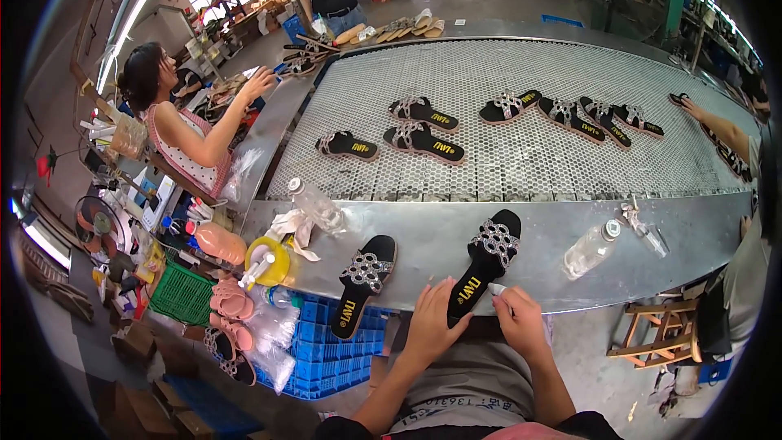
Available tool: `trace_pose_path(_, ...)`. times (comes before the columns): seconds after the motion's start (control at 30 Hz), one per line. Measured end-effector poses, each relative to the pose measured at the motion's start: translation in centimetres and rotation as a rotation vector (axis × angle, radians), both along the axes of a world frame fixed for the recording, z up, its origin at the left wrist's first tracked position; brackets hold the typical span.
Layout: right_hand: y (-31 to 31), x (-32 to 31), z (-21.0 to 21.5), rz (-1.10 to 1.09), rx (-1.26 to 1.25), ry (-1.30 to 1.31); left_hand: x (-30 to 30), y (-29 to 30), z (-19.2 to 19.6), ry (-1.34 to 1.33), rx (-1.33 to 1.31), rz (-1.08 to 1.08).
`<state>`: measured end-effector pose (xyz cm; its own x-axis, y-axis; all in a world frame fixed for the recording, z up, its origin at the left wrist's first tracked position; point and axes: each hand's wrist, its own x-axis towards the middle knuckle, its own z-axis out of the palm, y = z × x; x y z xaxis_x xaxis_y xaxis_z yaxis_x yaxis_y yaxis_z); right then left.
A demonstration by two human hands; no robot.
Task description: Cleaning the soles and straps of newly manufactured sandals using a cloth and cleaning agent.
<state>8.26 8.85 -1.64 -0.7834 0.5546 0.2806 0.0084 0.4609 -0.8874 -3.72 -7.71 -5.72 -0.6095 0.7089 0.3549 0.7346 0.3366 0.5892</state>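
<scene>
A black sandal [491, 246] with silvery, jewelled cut-out straps lies on the metal ledge, its heel toward me. My left hand [434, 319] grips that heel, thumb along its lower edge. Closed by the sandal's right side, my right hand [521, 319] pinches a small white object [495, 288], its tip close to the sole edge; its kind is not clear. To the left lies a matching sandal [366, 277], untouched, with its heel over the ledge's front edge.
Several sandals [423, 143] lie on the perforated conveyor [489, 167] beyond the ledge [423, 220]. Clear bottles [590, 249] and a yellow tape roll [281, 254] flank me. Blue crates [330, 358] stand below left, a wooden stool [660, 330] right. Co-workers sit left and right; another stands behind.
</scene>
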Motion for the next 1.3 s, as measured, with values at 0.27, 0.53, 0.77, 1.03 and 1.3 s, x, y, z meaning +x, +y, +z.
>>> trace_pose_path(0.27, -1.1, 0.0, -1.4, 0.102, 0.178, -0.042, -2.5, -1.1, 1.8, 0.015, -0.065, -0.067)
trace_pose_path(0.53, -2.7, 0.4, -2.8, 0.097, -0.004, -0.067, -3.1, -2.2, 0.8, -0.057, -0.005, -0.077)
trace_pose_path(0.77, -5.2, 0.7, -2.0, 0.255, 0.206, -0.230, -2.3, -3.5, 0.6, -0.120, 0.045, -0.065)
trace_pose_path(1.03, -5.5, 0.1, -4.1, 0.095, 0.364, -0.131, -3.0, -3.2, 0.6, -0.184, 0.064, -0.038)
trace_pose_path(1.3, -5.9, -0.2, -5.2, 0.039, 0.338, -0.067, -2.9, -3.5, 0.7, -0.141, 0.051, -0.035)
